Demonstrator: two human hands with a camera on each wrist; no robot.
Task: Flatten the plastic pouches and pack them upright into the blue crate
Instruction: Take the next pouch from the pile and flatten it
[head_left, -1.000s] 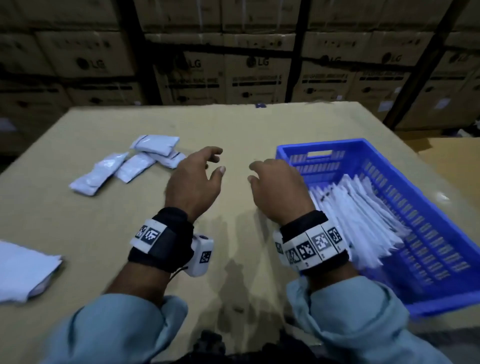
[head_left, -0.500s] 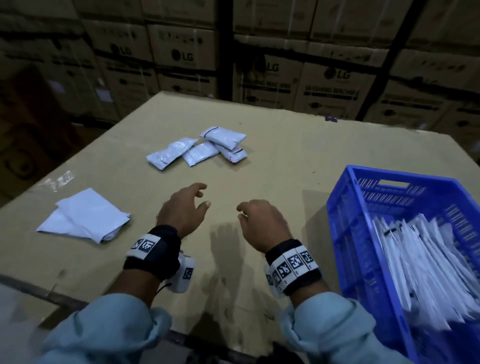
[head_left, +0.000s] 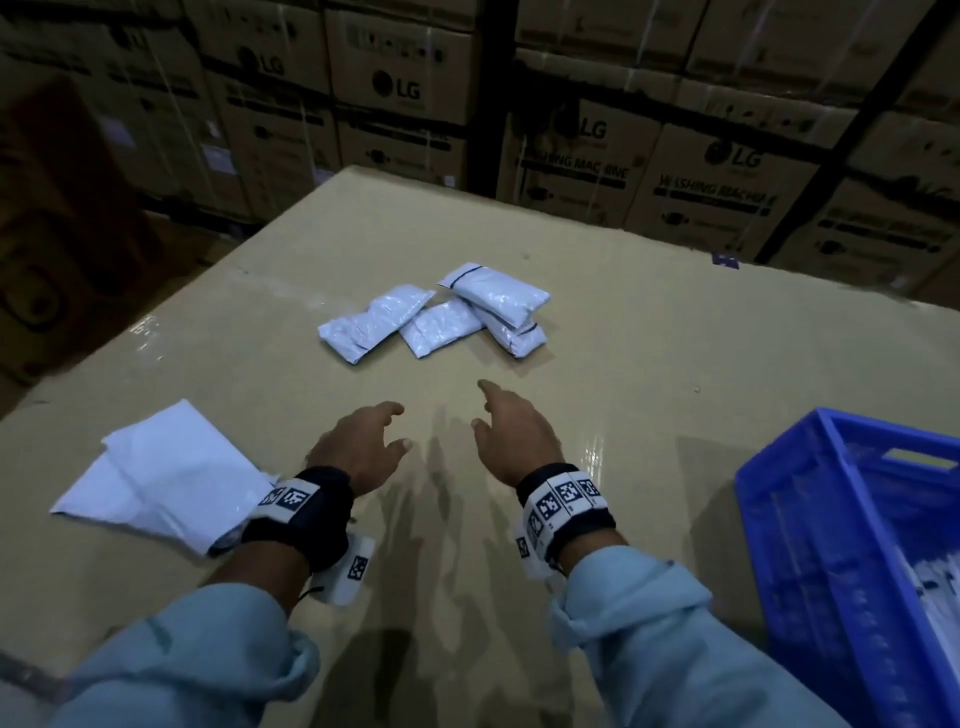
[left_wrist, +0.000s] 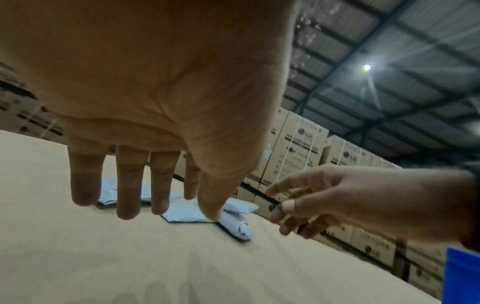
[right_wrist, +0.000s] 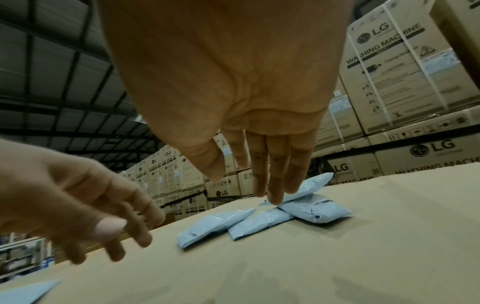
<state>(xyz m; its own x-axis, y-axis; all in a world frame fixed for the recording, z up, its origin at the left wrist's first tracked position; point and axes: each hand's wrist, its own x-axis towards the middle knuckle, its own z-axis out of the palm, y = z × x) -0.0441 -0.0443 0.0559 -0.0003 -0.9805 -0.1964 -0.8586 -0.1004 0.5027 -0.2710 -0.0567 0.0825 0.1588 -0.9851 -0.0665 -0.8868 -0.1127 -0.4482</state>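
Several puffy white plastic pouches (head_left: 441, 317) lie in a loose cluster on the cardboard table top (head_left: 675, 364), one stacked on another at the right (head_left: 496, 293). Both hands hover side by side just short of them, palms down, holding nothing. My left hand (head_left: 363, 441) has its fingers spread and relaxed; in the left wrist view the fingers (left_wrist: 130, 185) hang straight above the pouches (left_wrist: 187, 214). My right hand (head_left: 514, 426) reaches forward with straight fingers (right_wrist: 275, 174) over the pouches (right_wrist: 259, 222). The blue crate (head_left: 779, 519) stands at the right with flattened pouches inside.
A flat white bag (head_left: 161, 478) lies on the table at the left, beside my left wrist. Stacked cardboard appliance boxes (head_left: 623, 156) wall off the far side of the table. The table edge drops away at the far left.
My head has turned left, so the crate has slid to the right edge of view. Both hands have moved forward, away from the crate and toward the pouch cluster, staying empty.
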